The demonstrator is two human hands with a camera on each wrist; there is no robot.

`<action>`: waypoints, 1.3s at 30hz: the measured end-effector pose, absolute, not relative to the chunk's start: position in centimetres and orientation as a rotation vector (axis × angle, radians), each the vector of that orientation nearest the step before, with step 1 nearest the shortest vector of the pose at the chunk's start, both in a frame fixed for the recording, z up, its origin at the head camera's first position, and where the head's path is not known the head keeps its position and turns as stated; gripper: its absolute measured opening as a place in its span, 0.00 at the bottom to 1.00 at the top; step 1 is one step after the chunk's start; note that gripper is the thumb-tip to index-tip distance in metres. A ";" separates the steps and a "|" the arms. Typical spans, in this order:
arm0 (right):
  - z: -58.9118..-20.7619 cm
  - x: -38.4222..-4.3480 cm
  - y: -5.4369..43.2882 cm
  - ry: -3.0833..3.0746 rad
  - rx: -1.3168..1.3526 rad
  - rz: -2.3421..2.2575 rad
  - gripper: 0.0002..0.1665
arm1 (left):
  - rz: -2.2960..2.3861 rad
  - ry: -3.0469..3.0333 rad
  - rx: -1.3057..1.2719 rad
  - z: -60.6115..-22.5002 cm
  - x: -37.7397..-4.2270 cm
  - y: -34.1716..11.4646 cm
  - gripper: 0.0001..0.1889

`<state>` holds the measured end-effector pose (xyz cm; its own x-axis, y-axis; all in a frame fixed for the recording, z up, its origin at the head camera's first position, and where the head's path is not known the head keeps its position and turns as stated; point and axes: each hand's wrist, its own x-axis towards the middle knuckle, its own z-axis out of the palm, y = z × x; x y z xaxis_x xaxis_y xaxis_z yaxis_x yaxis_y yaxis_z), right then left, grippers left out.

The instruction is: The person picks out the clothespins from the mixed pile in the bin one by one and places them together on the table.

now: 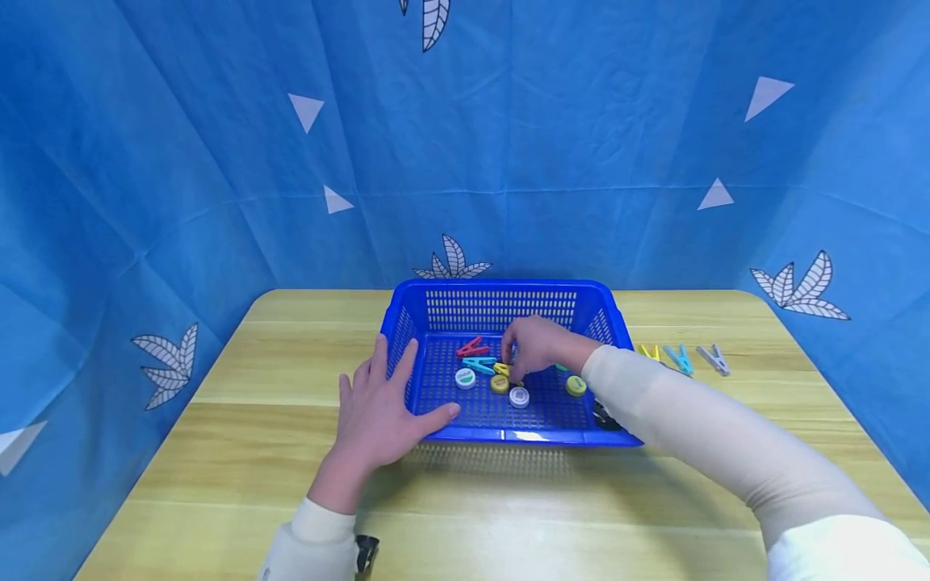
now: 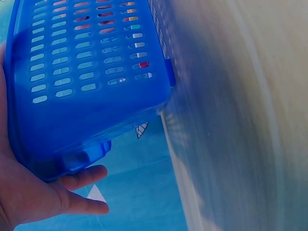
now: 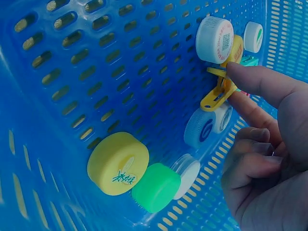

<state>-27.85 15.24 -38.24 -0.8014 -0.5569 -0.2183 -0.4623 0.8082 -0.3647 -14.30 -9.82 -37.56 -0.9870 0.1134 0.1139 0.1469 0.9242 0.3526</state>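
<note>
Inside a blue plastic basket (image 1: pixel 501 284), my right hand (image 1: pixel 536 347) pinches a yellow clothespin (image 3: pixel 214 100) between thumb and index finger, low over the basket floor. The other fingers are curled in toward the palm. Around it lie bottle caps: a white cap (image 3: pixel 211 41) with a printed code, a yellow cap (image 3: pixel 115 163), a green cap (image 3: pixel 156 187) and several more. A red clothespin (image 1: pixel 474 349) and a turquoise clothespin (image 1: pixel 479 365) lie left of the hand. My left hand (image 1: pixel 374 415), fingers spread and straight, rests at the basket's left rim.
On the wooden table (image 1: pixel 240 452), right of the basket, a yellow clothespin (image 1: pixel 650 353), a light blue clothespin (image 1: pixel 680 360) and a grey clothespin (image 1: pixel 715 361) lie in a row. A blue patterned curtain (image 1: pixel 508 145) hangs behind the table and along its sides.
</note>
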 end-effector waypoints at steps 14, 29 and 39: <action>-38.5 -28.2 14.7 2.686 -0.798 -0.295 0.10 | -0.574 -2.985 -0.206 -37.6 -14.4 -9.8 0.58; -36.7 -28.3 15.5 2.615 -0.863 -0.533 0.15 | -0.575 -2.979 -0.215 -37.6 -14.3 -9.9 0.58; -34.6 -27.6 16.8 2.614 -0.931 -0.642 0.13 | -0.565 -2.983 -0.207 -37.6 -14.2 -9.8 0.57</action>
<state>-27.60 16.76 -34.55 -0.7480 -0.6525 -0.1214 -0.5218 0.6913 -0.4998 -14.21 -9.83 -37.60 -0.9859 0.1150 0.1213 0.1514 0.9221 0.3561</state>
